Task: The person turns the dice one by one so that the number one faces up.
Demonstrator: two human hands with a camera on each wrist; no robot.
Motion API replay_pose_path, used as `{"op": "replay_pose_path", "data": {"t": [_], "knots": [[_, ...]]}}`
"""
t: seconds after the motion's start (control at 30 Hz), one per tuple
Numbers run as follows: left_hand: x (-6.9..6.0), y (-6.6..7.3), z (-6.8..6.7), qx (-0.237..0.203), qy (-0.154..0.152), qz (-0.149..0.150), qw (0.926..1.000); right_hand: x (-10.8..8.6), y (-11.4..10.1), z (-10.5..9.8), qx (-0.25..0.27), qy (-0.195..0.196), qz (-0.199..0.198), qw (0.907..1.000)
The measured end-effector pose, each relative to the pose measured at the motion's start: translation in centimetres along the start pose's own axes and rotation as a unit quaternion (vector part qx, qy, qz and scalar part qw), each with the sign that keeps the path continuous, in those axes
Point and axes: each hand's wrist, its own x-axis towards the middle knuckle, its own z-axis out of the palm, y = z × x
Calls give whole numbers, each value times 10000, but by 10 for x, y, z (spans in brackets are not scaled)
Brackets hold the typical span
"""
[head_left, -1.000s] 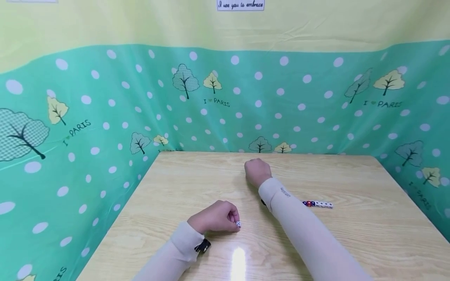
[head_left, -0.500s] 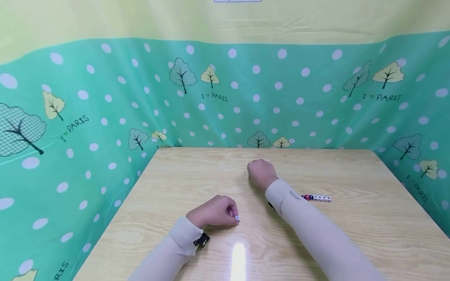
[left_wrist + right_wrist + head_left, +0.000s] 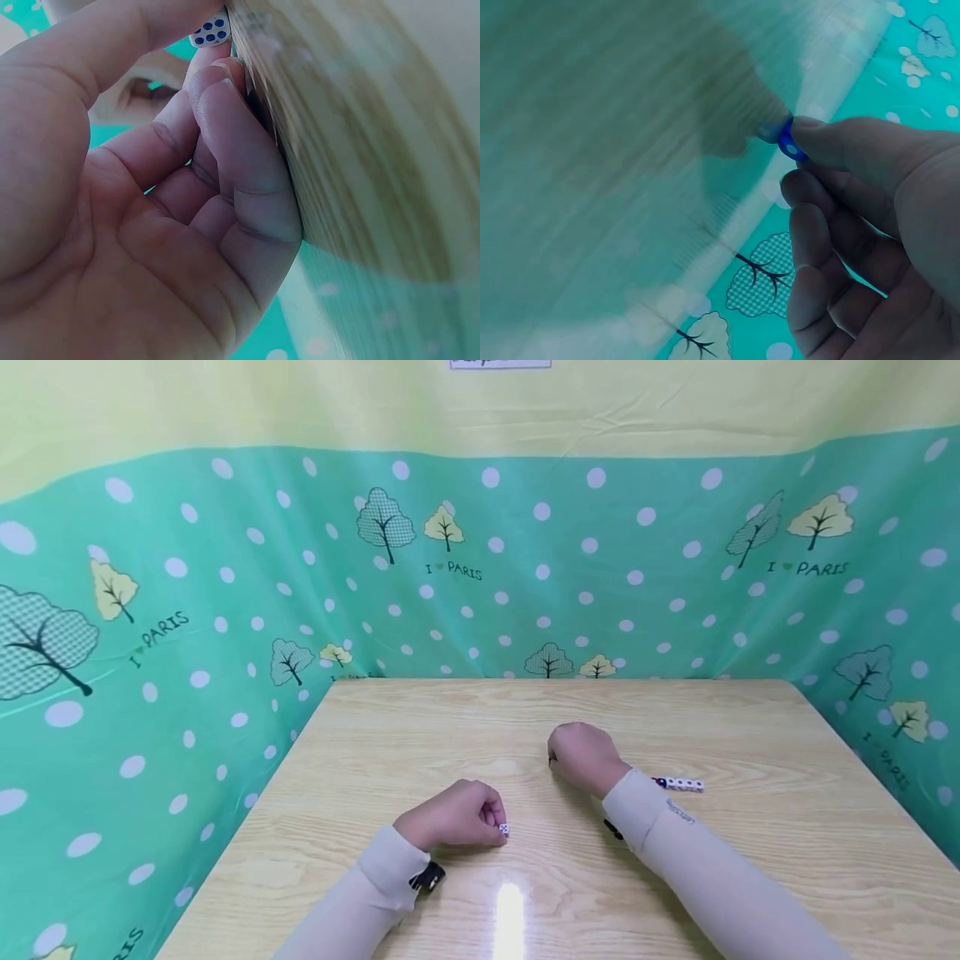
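Observation:
Near the middle of the wooden table, my left hand [image 3: 456, 815] pinches a small white die [image 3: 504, 829] at its fingertips. The left wrist view shows that white die [image 3: 211, 28] with blue dots, close against the tabletop. Farther back and to the right is my right hand [image 3: 585, 757], its back toward the head camera. In the right wrist view, its thumb and forefinger pinch a blue die [image 3: 789, 142] with a white dot, at the table surface. A row of dice [image 3: 684, 784] lies beyond the right wrist: several white ones, then blue and red, partly hidden by the sleeve.
The light wooden table [image 3: 420, 718] ends at a green dotted curtain [image 3: 517, 560] at the back and sides. Both forearms come in from the front edge. A bright light reflection lies on the tabletop between them.
My right hand has moved to the right and a little toward me, its sleeve now covering more of the row's left end. The left hand stays nearly in place with its die.

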Motion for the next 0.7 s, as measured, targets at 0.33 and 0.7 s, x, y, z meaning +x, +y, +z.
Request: {"op": "replay_pose_path", "data": {"t": [0.33, 0.7], "knots": [[1, 0, 2, -15, -17, -59, 10000, -45, 18, -5, 512, 125, -104, 9986], [0, 1, 0, -68, -1, -74, 9999, -86, 24, -18, 620, -96, -338, 9975]]}}
